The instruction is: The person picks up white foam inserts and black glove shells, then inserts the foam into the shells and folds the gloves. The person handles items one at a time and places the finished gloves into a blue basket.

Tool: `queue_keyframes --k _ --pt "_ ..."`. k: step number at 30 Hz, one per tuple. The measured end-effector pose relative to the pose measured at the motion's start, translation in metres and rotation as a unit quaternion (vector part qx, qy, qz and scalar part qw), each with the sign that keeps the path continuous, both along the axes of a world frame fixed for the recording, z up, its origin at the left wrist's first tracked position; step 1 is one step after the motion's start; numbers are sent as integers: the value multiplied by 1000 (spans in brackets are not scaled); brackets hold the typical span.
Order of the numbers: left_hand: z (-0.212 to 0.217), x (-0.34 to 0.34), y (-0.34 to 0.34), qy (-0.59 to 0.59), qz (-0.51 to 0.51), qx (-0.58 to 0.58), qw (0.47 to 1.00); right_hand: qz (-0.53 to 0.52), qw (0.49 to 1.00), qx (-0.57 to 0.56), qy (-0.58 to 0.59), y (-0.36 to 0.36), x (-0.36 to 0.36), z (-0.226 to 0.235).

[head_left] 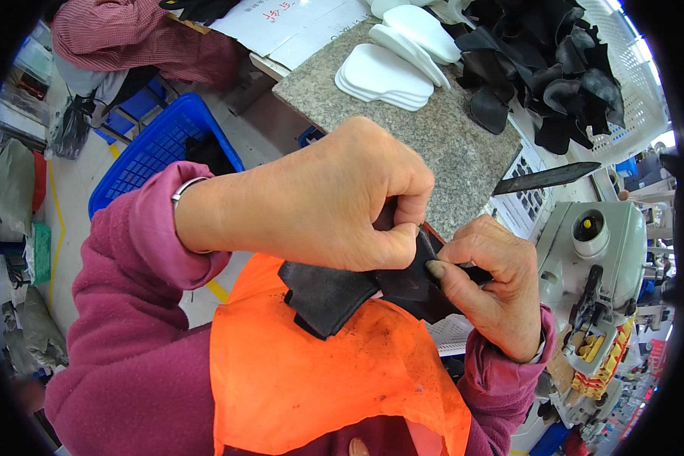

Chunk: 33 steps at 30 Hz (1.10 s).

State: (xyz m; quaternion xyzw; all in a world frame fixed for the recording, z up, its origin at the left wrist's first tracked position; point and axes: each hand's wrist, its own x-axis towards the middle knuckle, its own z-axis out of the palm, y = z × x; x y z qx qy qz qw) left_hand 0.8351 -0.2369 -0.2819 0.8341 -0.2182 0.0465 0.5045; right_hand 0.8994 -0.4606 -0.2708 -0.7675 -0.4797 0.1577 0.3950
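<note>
Both hands grip one black leather piece (334,292) held above an orange apron (319,380). My left hand (319,205) pinches its upper edge between thumb and curled fingers. My right hand (494,285) clamps the right side of the piece, thumb pressed flat on it. The lower left flap of the leather hangs free over the apron. Part of the piece is hidden behind my left fist.
A speckled stone worktop (441,129) carries a stack of white insole-shaped pieces (391,72) and a heap of black leather cut pieces (547,68). A pale green sewing machine (600,258) stands at right. A blue plastic crate (156,148) sits on the floor at left.
</note>
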Motion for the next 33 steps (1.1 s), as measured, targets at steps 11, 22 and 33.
queue_keyframes --k 11,22,33 --pt "-2 0 -3 -25 -7 24 999 -16 998 11 52 13 -1 -4" --pt "2 3 0 56 -21 -49 997 -10 1000 12 25 11 0 -5" --pt "-1 -18 6 -11 60 -24 998 -17 991 46 122 19 -6 -19"
